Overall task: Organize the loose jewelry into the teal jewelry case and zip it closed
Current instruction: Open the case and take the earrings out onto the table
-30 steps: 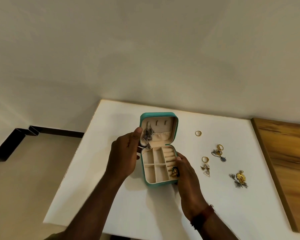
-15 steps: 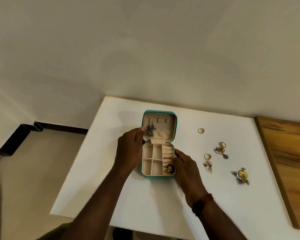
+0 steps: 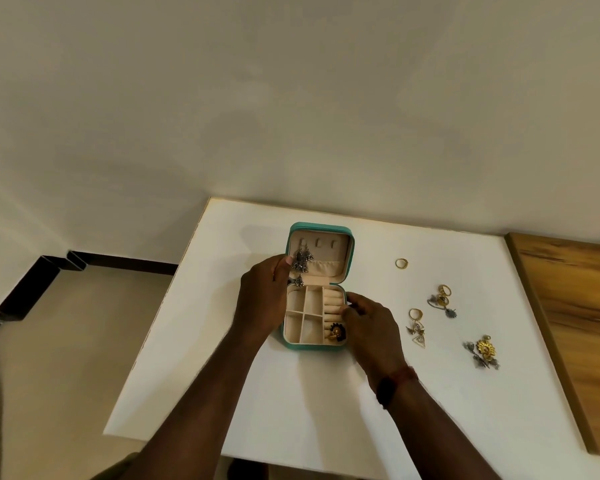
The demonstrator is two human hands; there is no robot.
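With left hand (image 3: 260, 303) and right hand (image 3: 371, 327), gripped teal case (image 3: 310, 346) by its sides. Found triangle earrings (image 3: 417, 329) at three o'clock, nearest right hand.

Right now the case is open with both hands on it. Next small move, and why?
Likely: lift the right hand off the teal case and reach for the triangle earrings, the nearest loose piece. The left hand holds the lid edge, so the case looks steady. Most compartments are empty, and several pieces lie on the white table to its right.
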